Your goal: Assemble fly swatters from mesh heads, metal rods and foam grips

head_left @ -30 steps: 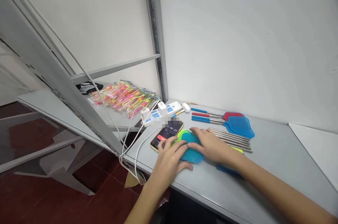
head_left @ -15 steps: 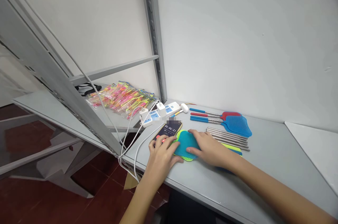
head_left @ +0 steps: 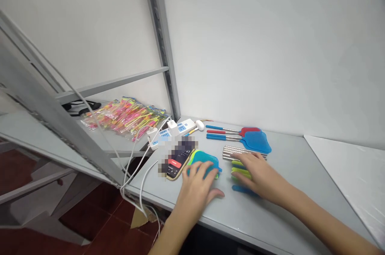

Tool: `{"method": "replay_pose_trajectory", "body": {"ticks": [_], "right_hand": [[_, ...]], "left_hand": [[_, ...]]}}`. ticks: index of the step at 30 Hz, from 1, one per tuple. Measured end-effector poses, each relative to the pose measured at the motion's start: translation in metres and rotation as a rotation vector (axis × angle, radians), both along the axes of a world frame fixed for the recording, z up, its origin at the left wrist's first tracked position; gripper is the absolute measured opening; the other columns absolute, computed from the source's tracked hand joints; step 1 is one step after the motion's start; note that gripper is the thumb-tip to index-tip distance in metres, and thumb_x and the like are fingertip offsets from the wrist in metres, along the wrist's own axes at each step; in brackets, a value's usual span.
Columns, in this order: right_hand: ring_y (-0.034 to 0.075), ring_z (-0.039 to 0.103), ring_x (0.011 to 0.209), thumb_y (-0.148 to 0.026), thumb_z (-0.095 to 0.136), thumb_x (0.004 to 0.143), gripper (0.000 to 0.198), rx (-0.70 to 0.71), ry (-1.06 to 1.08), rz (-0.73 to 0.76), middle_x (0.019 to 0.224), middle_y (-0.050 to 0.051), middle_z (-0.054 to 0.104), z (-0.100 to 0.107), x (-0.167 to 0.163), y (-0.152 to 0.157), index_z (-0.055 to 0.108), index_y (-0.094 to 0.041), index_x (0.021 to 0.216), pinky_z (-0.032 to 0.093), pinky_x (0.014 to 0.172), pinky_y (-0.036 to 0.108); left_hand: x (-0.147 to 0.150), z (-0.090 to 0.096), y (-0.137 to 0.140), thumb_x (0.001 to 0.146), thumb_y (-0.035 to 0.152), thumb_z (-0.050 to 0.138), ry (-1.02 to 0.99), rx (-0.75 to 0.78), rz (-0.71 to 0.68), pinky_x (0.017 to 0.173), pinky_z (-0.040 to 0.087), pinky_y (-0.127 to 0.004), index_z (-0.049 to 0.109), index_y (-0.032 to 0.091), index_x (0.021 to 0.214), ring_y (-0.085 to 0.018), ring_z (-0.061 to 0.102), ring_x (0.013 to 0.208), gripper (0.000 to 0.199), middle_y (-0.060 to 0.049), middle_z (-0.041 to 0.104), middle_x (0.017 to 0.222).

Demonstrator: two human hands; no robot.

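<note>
Blue and yellow-green fly swatter heads (head_left: 210, 161) lie stacked beside the phone (head_left: 179, 159). My left hand (head_left: 197, 183) rests on the stack with its fingers lying over the blue mesh and its thumb apart. To the right, my right hand (head_left: 258, 175) is over several yellow-green and blue handles (head_left: 240, 168), its thumb and fingers apart. This hand partly hides the handles. Just behind it lies a row of thin metal rods (head_left: 230, 152). Farther back are swatters with metal shafts, a red head (head_left: 249, 130) and a blue head (head_left: 258, 142).
A white power strip (head_left: 164, 134) with chargers and white cables lies left of the phone. Packets of pink and yellow items (head_left: 129, 114) lie on the neighbouring shelf, behind a grey metal post (head_left: 162, 30). A white board (head_left: 339, 166) lies at right.
My right hand has left the swatter heads and moved right, over the handles. My left hand has shifted onto the heads, uncovering more of the phone. The camera view has turned slightly right.
</note>
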State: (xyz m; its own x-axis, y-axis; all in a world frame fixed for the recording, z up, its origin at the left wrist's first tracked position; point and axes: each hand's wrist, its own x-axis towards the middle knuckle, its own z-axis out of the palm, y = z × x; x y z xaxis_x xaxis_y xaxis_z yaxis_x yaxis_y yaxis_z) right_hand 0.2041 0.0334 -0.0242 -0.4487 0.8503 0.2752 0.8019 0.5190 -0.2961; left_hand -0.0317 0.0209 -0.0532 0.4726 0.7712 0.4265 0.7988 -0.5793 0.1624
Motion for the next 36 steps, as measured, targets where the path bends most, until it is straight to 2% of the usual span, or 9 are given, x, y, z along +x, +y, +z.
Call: {"method": "replay_pose_trajectory", "body": {"ticks": [5, 10, 16, 20, 22, 25, 28, 32, 36], "right_hand": [[0.025, 0.061, 0.099, -0.038, 0.042, 0.096, 0.028, 0.097, 0.026, -0.167, 0.111, 0.009, 0.067, -0.005, 0.052, 0.006, 0.057, -0.023, 0.115, 0.046, 0.085, 0.043], [0.024, 0.061, 0.096, -0.036, 0.042, 0.096, 0.025, 0.068, 0.053, -0.266, 0.106, 0.007, 0.066, -0.014, 0.092, 0.013, 0.06, -0.023, 0.108, 0.046, 0.084, 0.042], [0.023, 0.057, 0.103, -0.031, 0.044, 0.096, 0.02, 0.065, 0.196, -0.265, 0.111, 0.007, 0.062, -0.028, 0.1, 0.014, 0.058, -0.023, 0.107, 0.044, 0.09, 0.041], [0.023, 0.057, 0.101, -0.03, 0.044, 0.096, 0.018, 0.07, 0.239, -0.216, 0.109, 0.007, 0.062, -0.031, 0.098, 0.012, 0.059, -0.023, 0.104, 0.044, 0.089, 0.041], [0.023, 0.056, 0.1, -0.029, 0.044, 0.096, 0.018, 0.074, 0.253, -0.206, 0.108, 0.008, 0.062, -0.032, 0.098, 0.012, 0.059, -0.022, 0.103, 0.045, 0.088, 0.042], [0.024, 0.057, 0.099, -0.03, 0.043, 0.096, 0.019, 0.086, 0.288, -0.215, 0.107, 0.009, 0.062, -0.033, 0.102, 0.012, 0.059, -0.022, 0.101, 0.045, 0.087, 0.043], [0.023, 0.057, 0.097, -0.031, 0.042, 0.096, 0.019, 0.102, 0.324, -0.21, 0.104, 0.009, 0.061, -0.031, 0.104, 0.012, 0.059, -0.023, 0.098, 0.047, 0.086, 0.041], [0.021, 0.058, 0.094, -0.029, 0.041, 0.096, 0.02, 0.12, 0.353, -0.21, 0.099, 0.008, 0.062, -0.027, 0.105, 0.01, 0.059, -0.023, 0.093, 0.047, 0.085, 0.037], [0.021, 0.058, 0.086, -0.032, 0.038, 0.097, 0.024, 0.126, 0.368, -0.233, 0.092, 0.007, 0.062, -0.021, 0.107, 0.005, 0.06, -0.023, 0.091, 0.048, 0.077, 0.035]], "left_hand": [[0.053, -0.002, 0.0, 0.069, 0.054, 0.075, 0.051, -0.055, -0.245, 0.099, 0.037, -0.051, 0.056, 0.027, 0.12, -0.031, 0.048, 0.118, 0.061, -0.007, 0.055, 0.133], [0.093, -0.015, 0.011, 0.061, 0.062, 0.076, 0.074, -0.032, -0.23, 0.103, 0.035, -0.059, 0.052, 0.025, 0.128, -0.036, 0.046, 0.122, 0.08, -0.012, 0.051, 0.136], [0.115, -0.016, 0.025, 0.054, 0.058, 0.082, 0.113, -0.013, -0.231, 0.108, 0.03, -0.062, 0.05, 0.023, 0.132, -0.036, 0.045, 0.126, 0.091, -0.015, 0.048, 0.14], [0.119, -0.016, 0.035, 0.051, 0.057, 0.084, 0.115, -0.023, -0.213, 0.107, 0.03, -0.062, 0.051, 0.023, 0.131, -0.038, 0.044, 0.127, 0.093, -0.017, 0.048, 0.139], [0.118, -0.015, 0.037, 0.054, 0.06, 0.081, 0.105, -0.028, -0.226, 0.107, 0.028, -0.062, 0.05, 0.024, 0.133, -0.038, 0.042, 0.128, 0.092, -0.016, 0.047, 0.139], [0.117, -0.006, 0.039, 0.064, 0.062, 0.074, 0.069, -0.055, -0.269, 0.108, 0.029, -0.059, 0.045, 0.026, 0.137, -0.036, 0.038, 0.131, 0.086, -0.014, 0.044, 0.142], [0.122, 0.011, 0.045, 0.079, 0.055, 0.065, 0.0, -0.079, -0.286, 0.107, 0.034, -0.053, 0.046, 0.025, 0.136, -0.032, 0.038, 0.131, 0.067, -0.012, 0.044, 0.142], [0.128, 0.031, 0.06, 0.096, 0.037, 0.048, -0.181, -0.045, -0.312, 0.105, 0.038, -0.044, 0.054, 0.021, 0.124, -0.025, 0.041, 0.127, 0.033, -0.01, 0.051, 0.134], [0.115, 0.033, 0.063, 0.098, 0.024, 0.042, -0.366, -0.006, -0.282, 0.097, 0.043, -0.039, 0.06, 0.02, 0.103, -0.021, 0.051, 0.11, 0.019, -0.006, 0.062, 0.111]]}}
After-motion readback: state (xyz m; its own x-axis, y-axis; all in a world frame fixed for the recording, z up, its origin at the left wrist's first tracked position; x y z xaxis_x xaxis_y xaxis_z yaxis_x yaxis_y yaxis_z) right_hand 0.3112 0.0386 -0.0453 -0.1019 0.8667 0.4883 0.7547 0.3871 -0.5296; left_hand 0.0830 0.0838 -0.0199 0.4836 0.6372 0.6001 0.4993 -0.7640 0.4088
